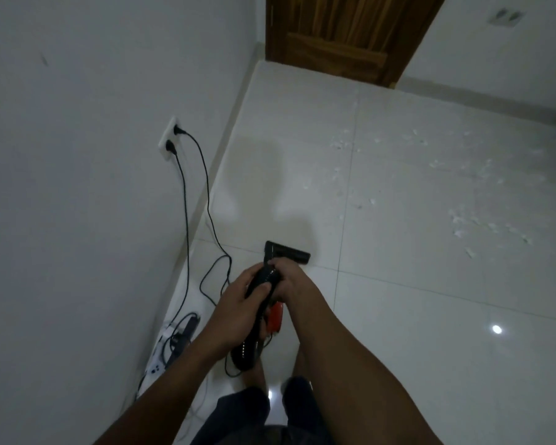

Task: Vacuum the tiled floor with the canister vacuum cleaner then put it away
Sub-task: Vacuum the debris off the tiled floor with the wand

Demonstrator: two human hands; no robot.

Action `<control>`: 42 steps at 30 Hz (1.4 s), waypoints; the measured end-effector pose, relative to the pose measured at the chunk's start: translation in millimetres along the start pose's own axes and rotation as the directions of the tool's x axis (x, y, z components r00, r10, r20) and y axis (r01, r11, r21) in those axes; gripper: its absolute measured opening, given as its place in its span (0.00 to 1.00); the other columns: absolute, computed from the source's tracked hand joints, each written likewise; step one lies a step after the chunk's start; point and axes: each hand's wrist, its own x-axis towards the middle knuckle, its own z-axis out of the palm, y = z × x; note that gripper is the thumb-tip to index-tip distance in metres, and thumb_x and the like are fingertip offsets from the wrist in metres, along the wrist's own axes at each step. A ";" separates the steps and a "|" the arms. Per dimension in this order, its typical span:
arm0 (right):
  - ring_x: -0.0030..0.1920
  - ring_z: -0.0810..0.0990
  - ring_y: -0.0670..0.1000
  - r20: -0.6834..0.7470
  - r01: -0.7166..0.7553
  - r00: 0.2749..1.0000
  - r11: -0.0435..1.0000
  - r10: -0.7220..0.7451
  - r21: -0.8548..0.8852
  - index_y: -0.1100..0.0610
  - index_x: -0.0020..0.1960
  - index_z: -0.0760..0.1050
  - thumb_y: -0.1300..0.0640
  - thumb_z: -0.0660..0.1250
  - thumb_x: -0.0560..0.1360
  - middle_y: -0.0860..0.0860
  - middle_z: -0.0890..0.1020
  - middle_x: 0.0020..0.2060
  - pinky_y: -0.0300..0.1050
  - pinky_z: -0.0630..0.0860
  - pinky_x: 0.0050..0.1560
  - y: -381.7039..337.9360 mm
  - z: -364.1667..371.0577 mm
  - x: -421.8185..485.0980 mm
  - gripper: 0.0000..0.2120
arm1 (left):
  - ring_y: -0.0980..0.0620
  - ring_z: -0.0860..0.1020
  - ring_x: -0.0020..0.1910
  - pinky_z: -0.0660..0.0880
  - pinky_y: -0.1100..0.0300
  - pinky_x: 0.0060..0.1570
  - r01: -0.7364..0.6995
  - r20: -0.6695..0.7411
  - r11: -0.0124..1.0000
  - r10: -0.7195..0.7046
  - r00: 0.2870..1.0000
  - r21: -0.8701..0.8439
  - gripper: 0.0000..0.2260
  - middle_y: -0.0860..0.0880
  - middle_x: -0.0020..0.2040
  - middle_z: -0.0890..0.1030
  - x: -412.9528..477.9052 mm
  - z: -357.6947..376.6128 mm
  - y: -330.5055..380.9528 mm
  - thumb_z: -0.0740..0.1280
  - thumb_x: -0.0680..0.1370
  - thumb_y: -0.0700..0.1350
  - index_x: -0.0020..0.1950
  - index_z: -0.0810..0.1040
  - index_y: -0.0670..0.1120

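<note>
Vacuum cleaner [264, 281]: its black tube sits low in the middle of the frame, held by both hands. The left hand [238, 305] has its fingers [261, 288] curled round the tube from the left. The right hand [288, 279] grips it from the right and is the one nearer the floor head [288, 250]. A red part [275, 316] shows under the hands, and a ribbed hose [246, 351] loops down toward the feet.

The tube's long axis runs from the hands up the frame to the head, which lies crosswise on the tiled floor [398, 300] just above the hands. White scraps [459, 224] are scattered well to the right of the head, from mid right to upper right, so the next sweep probably goes right and away.

The wall [77, 220] is close on the left, with cords [206, 200] trailing from a socket [170, 139] to the floor just beside the hands and a power strip [170, 342] at lower left. Open tile lies to the right and up toward the door [350, 33].
</note>
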 end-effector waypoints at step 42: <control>0.32 0.76 0.54 0.062 0.244 0.970 0.933 -0.236 -0.263 0.40 0.76 0.55 0.57 0.51 0.86 0.62 0.76 0.46 0.45 0.78 0.27 27.5 -29.7 128.7 0.22 | 0.60 0.72 0.23 0.71 0.69 0.24 0.106 -0.069 0.992 -0.101 0.992 0.065 0.24 0.49 0.30 0.74 35.5 57.7 -135.3 0.58 0.84 0.46 0.80 0.57 0.49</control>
